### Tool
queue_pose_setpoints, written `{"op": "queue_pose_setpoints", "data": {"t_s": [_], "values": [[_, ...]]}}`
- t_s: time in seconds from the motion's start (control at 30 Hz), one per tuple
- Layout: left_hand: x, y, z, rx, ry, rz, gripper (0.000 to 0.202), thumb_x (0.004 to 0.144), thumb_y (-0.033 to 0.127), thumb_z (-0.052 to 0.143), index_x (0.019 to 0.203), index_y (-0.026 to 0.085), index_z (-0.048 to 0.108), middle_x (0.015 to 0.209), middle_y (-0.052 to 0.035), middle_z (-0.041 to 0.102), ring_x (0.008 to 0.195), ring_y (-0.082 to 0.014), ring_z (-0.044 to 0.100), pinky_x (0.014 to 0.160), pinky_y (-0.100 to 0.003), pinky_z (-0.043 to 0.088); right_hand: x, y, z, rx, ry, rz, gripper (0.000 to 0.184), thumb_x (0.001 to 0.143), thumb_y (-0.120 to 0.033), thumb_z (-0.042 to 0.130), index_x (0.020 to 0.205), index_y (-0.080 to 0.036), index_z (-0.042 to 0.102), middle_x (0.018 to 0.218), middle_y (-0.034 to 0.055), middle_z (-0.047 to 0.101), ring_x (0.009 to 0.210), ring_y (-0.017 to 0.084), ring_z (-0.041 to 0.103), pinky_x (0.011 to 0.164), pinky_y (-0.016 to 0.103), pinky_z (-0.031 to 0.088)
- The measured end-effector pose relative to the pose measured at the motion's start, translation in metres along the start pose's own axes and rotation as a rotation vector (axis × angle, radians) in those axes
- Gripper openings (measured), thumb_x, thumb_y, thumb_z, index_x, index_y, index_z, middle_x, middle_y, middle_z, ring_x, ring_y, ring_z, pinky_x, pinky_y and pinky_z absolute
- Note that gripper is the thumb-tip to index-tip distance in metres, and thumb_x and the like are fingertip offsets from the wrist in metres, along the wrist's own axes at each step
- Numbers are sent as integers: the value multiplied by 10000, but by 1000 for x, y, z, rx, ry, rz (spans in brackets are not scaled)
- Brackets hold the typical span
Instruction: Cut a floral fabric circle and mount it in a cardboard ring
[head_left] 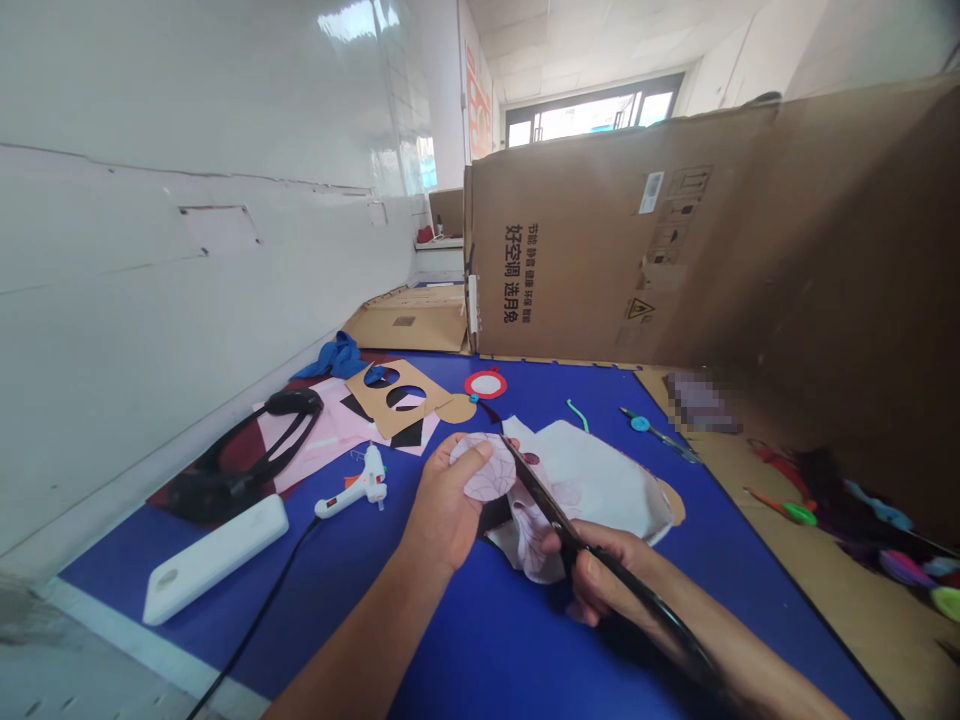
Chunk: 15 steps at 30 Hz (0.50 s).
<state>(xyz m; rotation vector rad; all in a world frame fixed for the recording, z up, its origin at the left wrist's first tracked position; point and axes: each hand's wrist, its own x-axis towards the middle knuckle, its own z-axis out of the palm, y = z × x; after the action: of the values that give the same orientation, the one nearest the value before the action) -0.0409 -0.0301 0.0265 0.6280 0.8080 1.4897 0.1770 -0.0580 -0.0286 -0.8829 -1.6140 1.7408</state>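
Clock centre: fabric disc (496,480) in left hand (446,508), table (322,590) beneath; glue gun (367,485) at 9 o'clock, case (217,560) 8, card (379,408) 10, other disc (486,385) 12, fabric sheet (607,475) 3; scissors (555,515) in right hand (624,550) 4; box (592,240) behind, 1

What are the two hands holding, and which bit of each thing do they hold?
The left hand pinches the round pale piece by its left side, thumb on top. The right hand grips the scissors by the dark handles.

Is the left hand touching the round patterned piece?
Touching. The head view shows the left hand gripping the round patterned piece, with the thumb lying across its face.
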Motion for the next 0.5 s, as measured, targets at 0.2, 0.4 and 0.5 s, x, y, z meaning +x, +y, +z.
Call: {"op": "queue_pose_setpoints", "data": {"t_s": [0.2,0.4,0.5], "values": [[0,-7,0,-3,58,-7,414,633,284,991,924,156,726,959,-88,801,811,-202,741,767,-325,589,-5,-12,4,-53,47,25,701,913,-810,648,1203,-178,731,723,-16,565,642,165,565,686,322,502],[1,-6,0,-10,129,44,397,596,262,984,859,170,702,843,-47,776,755,-179,721,756,-307,578,-1,-7,3,-23,3,13,709,906,-812,654,1190,-167,739,681,-23,547,588,149,520,703,354,544],[2,-4,0,22,122,48,378,599,259,972,834,179,686,856,-50,780,763,-190,731,734,-301,567,0,-3,2,7,-12,6,688,917,-785,666,1203,-164,739,688,-20,554,597,152,520,704,352,540]]}}
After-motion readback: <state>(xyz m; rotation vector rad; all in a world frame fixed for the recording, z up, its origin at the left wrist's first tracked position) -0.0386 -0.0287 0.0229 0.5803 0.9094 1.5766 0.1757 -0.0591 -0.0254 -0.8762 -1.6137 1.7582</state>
